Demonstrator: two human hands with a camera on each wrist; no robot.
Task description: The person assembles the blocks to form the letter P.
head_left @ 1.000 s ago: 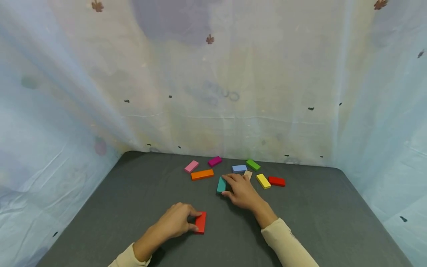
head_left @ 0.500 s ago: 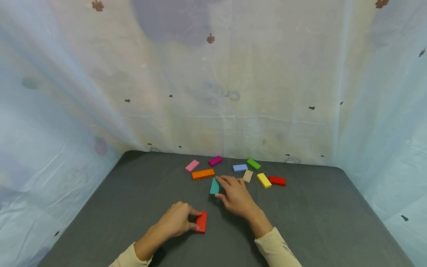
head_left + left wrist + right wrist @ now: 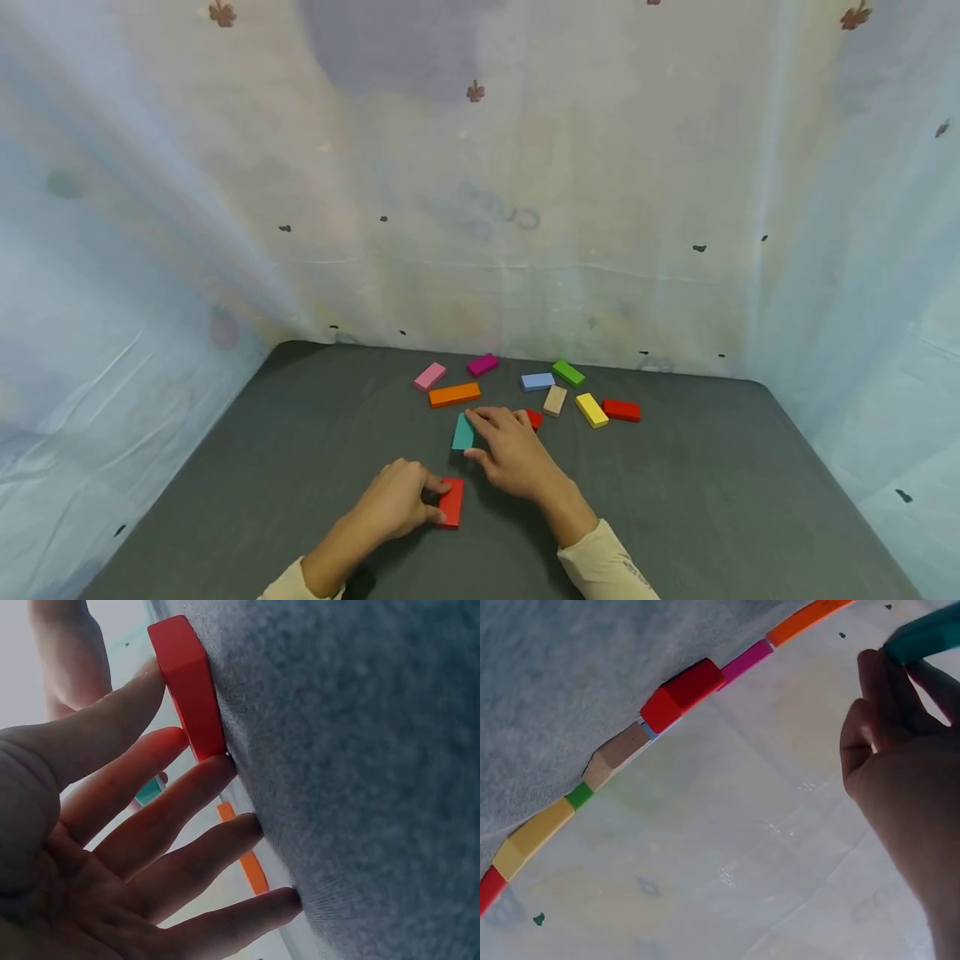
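My left hand (image 3: 393, 500) holds a flat red rectangular block (image 3: 452, 504) by its ends on the dark table, thumb at the near end. In the left wrist view the other fingertips rest on the cloth beside this red block (image 3: 191, 690). My right hand (image 3: 510, 454) pinches a teal block (image 3: 462, 432) between thumb and finger, a little beyond the red one. The right wrist view has the teal block (image 3: 926, 636) raised off the cloth. A second red block (image 3: 535, 419) shows partly from behind the right hand's knuckles.
Farther back lie an orange block (image 3: 454, 395), a pink block (image 3: 430, 377) and a magenta block (image 3: 482, 365). To their right are blue (image 3: 537, 382), green (image 3: 568, 373), tan (image 3: 555, 401), yellow (image 3: 592, 411) and red (image 3: 622, 411) blocks. A pale curtain (image 3: 525, 283) hangs behind the table.
The right hand has carried the teal block left and nearer to me, bringing the tan block and part of a red block into sight. My left hand stays on its red block.
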